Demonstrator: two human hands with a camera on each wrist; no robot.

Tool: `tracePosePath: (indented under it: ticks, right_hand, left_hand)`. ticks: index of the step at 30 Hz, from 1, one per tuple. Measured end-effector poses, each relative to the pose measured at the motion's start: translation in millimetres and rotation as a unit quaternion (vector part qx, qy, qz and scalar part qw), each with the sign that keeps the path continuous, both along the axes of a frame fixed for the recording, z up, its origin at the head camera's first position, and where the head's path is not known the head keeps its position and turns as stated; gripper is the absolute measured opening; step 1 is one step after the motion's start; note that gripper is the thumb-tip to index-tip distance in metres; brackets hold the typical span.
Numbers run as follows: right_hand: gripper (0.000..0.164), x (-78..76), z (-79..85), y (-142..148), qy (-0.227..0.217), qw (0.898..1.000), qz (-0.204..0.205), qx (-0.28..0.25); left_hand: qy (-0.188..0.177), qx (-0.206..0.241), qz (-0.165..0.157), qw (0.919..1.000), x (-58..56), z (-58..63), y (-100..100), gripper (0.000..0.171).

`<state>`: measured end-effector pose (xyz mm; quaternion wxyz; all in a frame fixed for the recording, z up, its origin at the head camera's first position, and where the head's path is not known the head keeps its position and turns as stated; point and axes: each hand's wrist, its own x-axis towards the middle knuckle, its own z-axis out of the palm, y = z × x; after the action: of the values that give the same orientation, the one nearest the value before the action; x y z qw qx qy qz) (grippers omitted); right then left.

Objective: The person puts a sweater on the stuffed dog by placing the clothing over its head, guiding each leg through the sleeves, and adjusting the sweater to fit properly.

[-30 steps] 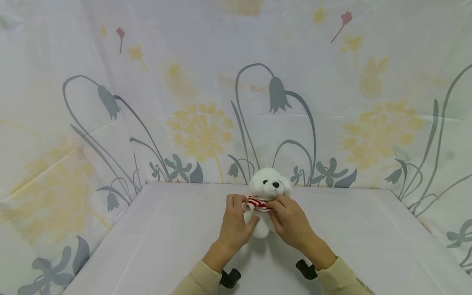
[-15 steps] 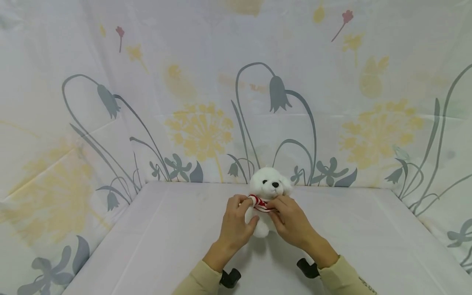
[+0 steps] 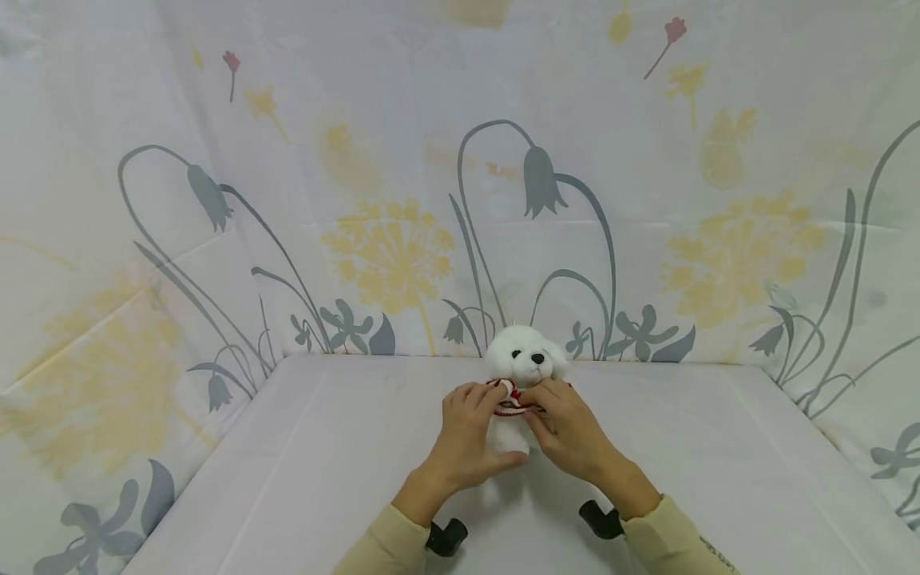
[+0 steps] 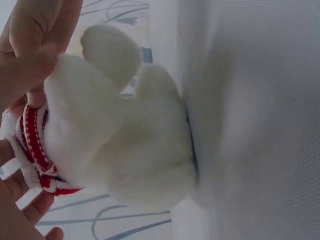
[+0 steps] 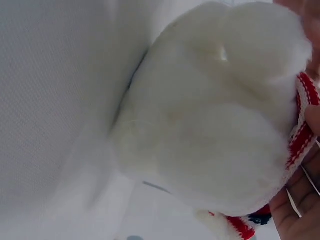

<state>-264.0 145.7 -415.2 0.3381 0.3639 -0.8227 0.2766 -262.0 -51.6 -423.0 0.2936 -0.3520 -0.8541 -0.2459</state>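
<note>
A white plush dog [image 3: 528, 355] with a black nose sits upright on the white table. Around its upper body is a red-and-white striped knit sweater [image 4: 34, 142], bunched up under the chin. My left hand [image 3: 467, 435] has its fingers curled over the left part of the sweater, and its thumb stretches away across the dog's lower front. From the other side my right hand [image 3: 575, 431] pinches the sweater's front edge between thumb and fingers. A sleeve [image 5: 240, 225] with a dark blue patch shows by the right fingers in the right wrist view. Both hands cover much of the sweater.
The table [image 3: 345, 431] is covered in white cloth. Behind it hangs a flower-printed curtain [image 3: 402, 144], close at the dog's back. Black wrist cameras [image 3: 447, 537] sit beneath both wrists, above the tabletop.
My left fingers have shifted right and folded the sweater's left part toward the middle. The left thumb has dropped and spread away from the fingers. The right hand has hardly moved.
</note>
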Motion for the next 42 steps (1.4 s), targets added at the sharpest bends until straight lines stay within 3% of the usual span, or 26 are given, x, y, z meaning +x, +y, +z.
tracePosePath:
  ticks: [4, 9, 14, 22, 27, 32, 36, 39, 42]
  right_hand:
    - [0.019, 0.3, 0.7, -1.1, 0.001, 1.000, 0.005, -0.001]
    - [0.021, 0.8, 1.2, -2.3, 0.010, 1.000, 0.009, -0.001]
    - [0.025, 0.1, 1.2, -2.0, 0.019, 1.000, 0.004, 0.003]
    - [0.025, -1.3, 0.2, -2.6, 0.010, 1.000, -0.004, 0.003]
    - [0.025, 0.7, 0.0, -4.5, 0.001, 1.000, -0.003, 0.000]
    - [0.028, 6.2, 2.0, -4.8, -0.037, 0.999, 0.011, -0.009]
    - [0.046, 9.1, 6.4, -5.5, -0.069, 0.996, 0.054, -0.032]
    - [0.060, 9.7, 7.5, -5.8, -0.089, 0.991, 0.097, -0.038]
    - [0.058, 9.5, 5.8, -5.1, -0.110, 0.985, 0.127, -0.033]
  left_hand:
    - [-0.007, -0.030, 0.010, 0.9995, 2.2, 0.1, 2.4, 0.095]
    - [0.009, -0.024, -0.001, 0.9997, 3.1, 0.0, 4.6, 0.077]
    - [-0.013, 0.011, -0.030, 0.9994, 3.8, 1.1, 3.1, 0.064]
    - [-0.026, -0.020, -0.002, 0.9995, 3.6, -1.8, 2.9, 0.081]
    - [-0.007, 0.014, -0.010, 0.9998, 2.4, -1.6, 2.8, 0.075]
    - [0.006, 0.061, -0.025, 0.9978, 5.5, 9.7, -0.6, 0.062]
    - [-0.027, 0.093, -0.071, 0.9928, 12.1, 24.7, -3.5, 0.053]
    - [-0.083, 0.085, -0.104, 0.9875, 15.6, 30.5, -4.2, 0.047]
    - [-0.156, 0.077, -0.115, 0.9781, 17.5, 30.7, -4.8, 0.043]
